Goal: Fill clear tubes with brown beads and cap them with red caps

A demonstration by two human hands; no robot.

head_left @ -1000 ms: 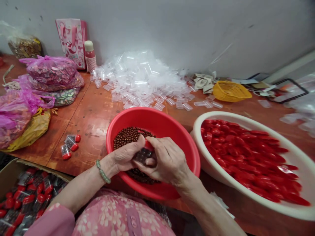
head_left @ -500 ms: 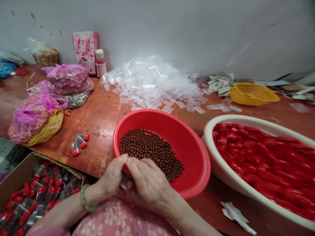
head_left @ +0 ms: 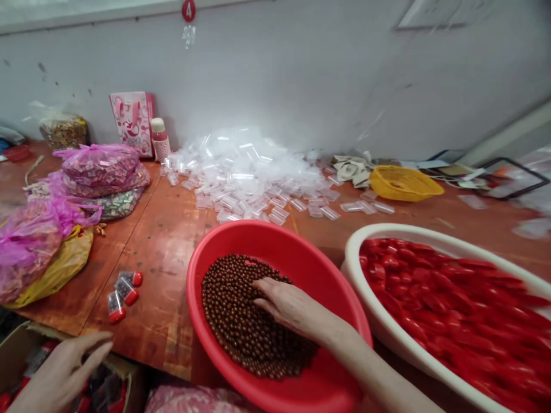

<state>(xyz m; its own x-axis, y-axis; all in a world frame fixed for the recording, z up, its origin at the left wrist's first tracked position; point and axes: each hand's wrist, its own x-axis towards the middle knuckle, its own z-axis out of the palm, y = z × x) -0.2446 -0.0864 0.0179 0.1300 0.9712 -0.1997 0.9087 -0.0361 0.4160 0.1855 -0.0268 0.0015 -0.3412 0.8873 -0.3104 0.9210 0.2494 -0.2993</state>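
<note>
My right hand (head_left: 290,304) reaches into a red basin (head_left: 321,267), its stretched fingers touching a heap of small round brown beads (head_left: 236,327). Nothing shows gripped in it, though its fingertips partly dip among the beads. At the lower left, my left hand (head_left: 64,364) hangs over a cardboard box (head_left: 136,381) with thumb and fingers apart, holding nothing I can see. Inside that box lie many clear containers with red caps (head_left: 103,393), partly hidden by the hand. Three similar bead-filled containers (head_left: 126,291) lie on the table just above it.
A white basin (head_left: 352,252) of glossy red plastic pieces (head_left: 430,298) stands right of the red one. Behind them spreads a pile of clear plastic tubes (head_left: 249,183). Purple bags (head_left: 101,169) lie left; a yellow basket (head_left: 404,182) and a bottle (head_left: 160,143) stand near the wall.
My hands, together at the red basin's near edge before, have parted. The left has gone to the box, the right into the beads. The view has tilted up and shifted right.
</note>
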